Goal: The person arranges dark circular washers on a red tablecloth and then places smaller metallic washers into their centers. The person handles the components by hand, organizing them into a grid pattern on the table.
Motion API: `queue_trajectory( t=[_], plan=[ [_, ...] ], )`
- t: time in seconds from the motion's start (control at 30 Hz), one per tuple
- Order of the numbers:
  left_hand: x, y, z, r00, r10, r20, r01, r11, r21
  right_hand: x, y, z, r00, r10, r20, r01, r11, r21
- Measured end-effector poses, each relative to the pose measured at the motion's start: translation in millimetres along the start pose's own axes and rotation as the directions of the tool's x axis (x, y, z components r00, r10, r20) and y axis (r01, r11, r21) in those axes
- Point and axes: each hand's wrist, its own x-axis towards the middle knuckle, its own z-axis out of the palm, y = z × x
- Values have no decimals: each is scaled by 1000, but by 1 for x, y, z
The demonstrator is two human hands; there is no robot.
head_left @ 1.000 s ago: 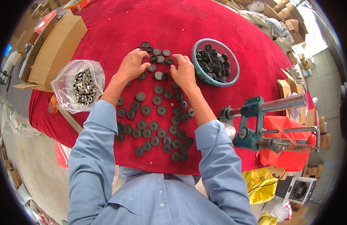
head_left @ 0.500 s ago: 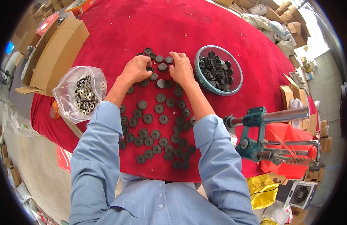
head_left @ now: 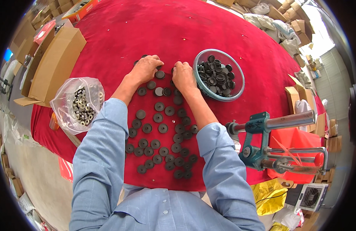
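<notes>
1. Head view: a clear bowl (head_left: 237, 93) is sitting just beside the right hand (head_left: 183, 77), holding a heap of black caps (head_left: 220, 79).
2. On the left, an opened plastic bag (head_left: 61, 106) is holding small metal rings (head_left: 82, 107); a cardboard box (head_left: 56, 63) is standing farther out, its inside mostly hidden from me.
3. Black discs (head_left: 159, 106) are lying loosely spread between the forearms, from the hands down toward the table's near edge. Most are lying flat, many showing a small central hub on the upper face; outlines are appearing round, with the short axis standing upright.
4. Left hand (head_left: 147, 68): thumb and fingers are resting close together over the farther discs; whether they are pinching one, I cannot tell.
5. Right hand: fingers are staying bunched beside a dark piece at their tips; I cannot tell whether it is being pinched.
6. Red cloth (head_left: 128, 34) is covering the table. A teal lever press (head_left: 257, 158) is standing near the right edge.
7. Beyond the table, a yellow bag (head_left: 268, 196) and a boxy fan (head_left: 310, 196) are occupying the lower right.
</notes>
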Motion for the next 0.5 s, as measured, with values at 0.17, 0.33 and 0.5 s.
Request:
queue_trajectory(
  t=[0.17,0.33,0.5],
  plan=[
    [-7,3,-5,974,-145,-174,109,974,-200,-10,-20,-2,984,-146,-103,156,984,91],
    [-24,4,-36,823,-472,-316,293,830,-474,-16,-25,3,974,-221,56,210,965,156],
    [-62,-8,-38,772,-534,-344,466,845,-264,-23,-25,1,958,-284,-31,283,933,224]
  ],
)
